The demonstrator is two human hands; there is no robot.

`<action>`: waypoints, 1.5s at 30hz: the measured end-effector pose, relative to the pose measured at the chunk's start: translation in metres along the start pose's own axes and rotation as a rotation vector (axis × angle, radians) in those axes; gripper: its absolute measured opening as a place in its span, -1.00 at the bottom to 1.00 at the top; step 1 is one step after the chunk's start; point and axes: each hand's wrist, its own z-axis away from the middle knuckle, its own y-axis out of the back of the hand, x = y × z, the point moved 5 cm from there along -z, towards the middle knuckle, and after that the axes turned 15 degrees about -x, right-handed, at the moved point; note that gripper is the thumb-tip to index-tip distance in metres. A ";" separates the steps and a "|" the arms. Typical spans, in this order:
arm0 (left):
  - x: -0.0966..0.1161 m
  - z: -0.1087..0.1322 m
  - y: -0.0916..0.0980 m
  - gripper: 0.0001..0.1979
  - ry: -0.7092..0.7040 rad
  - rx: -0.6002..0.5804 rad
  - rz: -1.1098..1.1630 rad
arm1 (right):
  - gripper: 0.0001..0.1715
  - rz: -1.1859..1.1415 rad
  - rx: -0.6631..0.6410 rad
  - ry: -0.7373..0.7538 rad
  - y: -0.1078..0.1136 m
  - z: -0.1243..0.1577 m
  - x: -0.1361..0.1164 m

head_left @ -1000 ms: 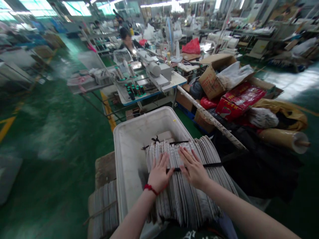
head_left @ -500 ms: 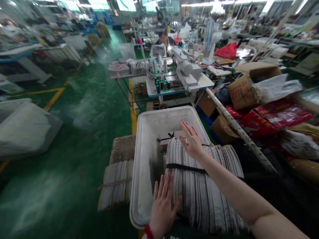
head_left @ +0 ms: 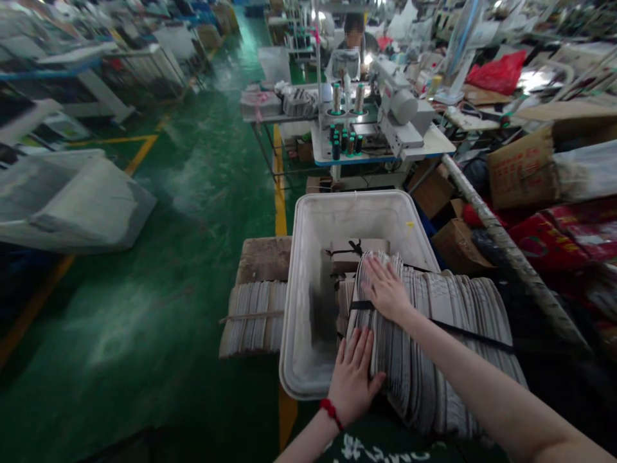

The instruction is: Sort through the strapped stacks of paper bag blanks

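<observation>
A large bundle of stacked light grey pieces (head_left: pixel 424 308), tied with a black strap, lies over the right part of a white plastic bin (head_left: pixel 301 257). My right hand (head_left: pixel 386 289) rests flat on the bundle's top near its left end, fingers spread. Against the bundle's near left side lies my left hand (head_left: pixel 355 373), fingers stretched out, a red bracelet on the wrist. Inside the bin, a smaller bundle (head_left: pixel 361 251) with a black tie shows behind the large one.
Left of the bin, a tied stack (head_left: pixel 255 315) sits beside a brown board (head_left: pixel 265 257). Ahead stands a sewing machine (head_left: pixel 398 103) on a table, a person behind it. A pole (head_left: pixel 501 238) and cartons (head_left: pixel 523 167) are at the right. Another bin (head_left: pixel 81 199) stands left.
The view has shifted, so the bin appears lower-right and closer to centre-right. My right hand now lies on the bundle's top, and more of the smaller bundle behind shows.
</observation>
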 end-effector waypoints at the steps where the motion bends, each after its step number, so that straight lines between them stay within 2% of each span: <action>1: 0.000 -0.001 0.000 -0.24 -0.005 0.006 -0.007 | -0.33 0.019 -0.045 0.017 -0.011 0.003 -0.004; 4: 0.001 -0.005 0.009 -0.20 -0.026 0.004 -0.011 | -0.33 0.057 -0.124 0.005 -0.040 0.010 -0.005; 7: 0.007 -0.010 0.027 -0.26 -0.053 0.020 -0.023 | -0.26 0.078 -0.135 -0.021 -0.053 0.016 -0.005; 9: 0.012 -0.014 0.033 -0.21 -0.092 0.030 -0.058 | -0.23 0.084 -0.120 -0.018 -0.058 0.022 -0.008; 11: 0.016 -0.016 0.029 -0.13 -0.109 0.029 -0.095 | -0.22 0.086 -0.103 0.003 -0.063 0.028 -0.011; 14: 0.015 -0.019 0.013 -0.12 -0.101 0.013 -0.143 | -0.18 0.100 -0.090 0.021 -0.070 0.031 -0.015; 18: 0.008 -0.024 -0.008 -0.01 -0.013 0.039 -0.158 | -0.20 0.084 -0.100 -0.028 -0.070 0.023 -0.022; 21: 0.003 -0.029 -0.013 0.09 0.009 0.083 -0.161 | -0.22 0.023 -0.160 -0.035 -0.067 0.015 -0.030; 24: -0.004 -0.031 -0.009 0.08 -0.061 0.114 -0.166 | -0.22 -0.084 -0.216 -0.026 -0.057 0.012 -0.028; 26: -0.008 -0.032 -0.002 0.00 -0.189 0.094 -0.177 | -0.26 -0.197 -0.258 0.026 -0.043 0.018 -0.021; 28: -0.015 -0.037 0.012 -0.23 -0.247 0.076 -0.159 | -0.32 -0.323 -0.226 0.032 -0.022 0.035 -0.003; 30: -0.021 -0.049 0.033 -0.48 -0.213 0.054 -0.111 | -0.35 -0.408 -0.095 -0.062 0.003 0.064 0.031; 31: -0.020 -0.057 0.045 -0.53 -0.207 0.043 -0.090 | -0.37 -0.431 -0.010 -0.134 0.013 0.084 0.053; 34: 0.001 -0.085 0.082 -0.43 -0.255 0.131 -0.063 | -0.42 -0.502 0.251 -0.412 0.030 0.160 0.130; 36: 0.020 -0.106 0.092 -0.35 -0.290 0.159 -0.093 | -0.42 -0.571 0.376 -0.679 0.023 0.220 0.181; 38: 0.035 -0.126 0.084 -0.32 -0.305 0.137 -0.164 | -0.41 -0.638 0.411 -0.871 0.008 0.271 0.216; 40: 0.042 -0.140 0.063 -0.35 -0.343 0.078 -0.263 | -0.43 -0.705 0.407 -0.945 -0.009 0.306 0.236; 42: 0.040 -0.148 0.040 -0.36 -0.343 0.026 -0.346 | -0.46 -0.756 0.387 -0.949 -0.021 0.320 0.245; 45: 0.029 -0.152 0.024 -0.34 -0.300 -0.016 -0.420 | -0.44 -0.824 0.352 -0.898 -0.033 0.310 0.250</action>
